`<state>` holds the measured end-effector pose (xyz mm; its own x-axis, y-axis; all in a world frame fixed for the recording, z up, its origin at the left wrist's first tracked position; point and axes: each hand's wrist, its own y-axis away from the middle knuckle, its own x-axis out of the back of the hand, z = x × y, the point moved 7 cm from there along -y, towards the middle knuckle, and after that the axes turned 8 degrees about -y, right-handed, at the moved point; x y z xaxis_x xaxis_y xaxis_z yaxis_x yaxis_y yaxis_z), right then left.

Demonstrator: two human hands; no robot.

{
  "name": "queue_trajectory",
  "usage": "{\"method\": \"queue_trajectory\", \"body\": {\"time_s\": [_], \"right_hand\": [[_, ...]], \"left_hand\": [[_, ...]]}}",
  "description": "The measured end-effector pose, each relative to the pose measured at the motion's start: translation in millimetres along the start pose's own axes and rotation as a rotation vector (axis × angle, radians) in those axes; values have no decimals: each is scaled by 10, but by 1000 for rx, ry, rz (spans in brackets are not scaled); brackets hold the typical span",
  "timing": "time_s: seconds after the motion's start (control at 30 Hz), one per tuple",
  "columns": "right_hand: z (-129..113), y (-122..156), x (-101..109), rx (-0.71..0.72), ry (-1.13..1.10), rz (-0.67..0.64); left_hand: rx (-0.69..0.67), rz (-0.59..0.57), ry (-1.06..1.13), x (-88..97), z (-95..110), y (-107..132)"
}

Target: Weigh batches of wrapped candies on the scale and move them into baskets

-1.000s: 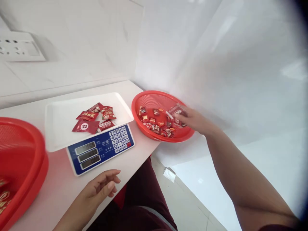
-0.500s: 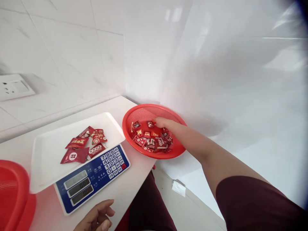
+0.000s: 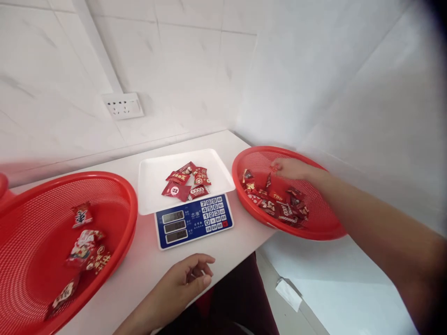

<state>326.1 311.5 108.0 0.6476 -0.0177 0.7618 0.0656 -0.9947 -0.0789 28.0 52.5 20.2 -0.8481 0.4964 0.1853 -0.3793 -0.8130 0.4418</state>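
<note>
My right hand (image 3: 291, 169) reaches into the red mesh basket (image 3: 316, 230) on the right, fingers pinched down among several red-wrapped candies (image 3: 275, 200); what they grip is hidden. My left hand (image 3: 185, 281) rests on the white counter in front of the blue scale (image 3: 193, 221), fingers loosely curled and holding nothing. The scale's white tray (image 3: 153, 177) carries several red candy packets (image 3: 185, 184). A second red basket (image 3: 118, 186) at the left holds several packets (image 3: 85, 244).
A wall socket (image 3: 123, 105) sits on the tiled wall behind the scale. The right basket overhangs the counter's right end, beside a white wall. A white scrap (image 3: 288, 294) lies on the floor below.
The view has swung left, bringing the left basket and socket into sight. My right hand moved from the middle of the right basket to its far side. The left hand stayed on the counter.
</note>
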Motion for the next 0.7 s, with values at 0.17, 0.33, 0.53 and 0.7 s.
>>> {"method": "queue_trajectory", "body": {"time_s": [0.17,0.33,0.53,0.7], "right_hand": [[-1077,175,-396,181,64,-224],[-1929,324,-1000,476,55,-349],[-2115,589,-1166,602,6,-319],[-1838,1245,-1079,502,-242,-286]], "left_hand": [[-52,-18,43,20,74,21],[-40,-14,73,74,-11,115],[-48,98,134,266,-123,310],[-36,258,239,433,-233,528]]}}
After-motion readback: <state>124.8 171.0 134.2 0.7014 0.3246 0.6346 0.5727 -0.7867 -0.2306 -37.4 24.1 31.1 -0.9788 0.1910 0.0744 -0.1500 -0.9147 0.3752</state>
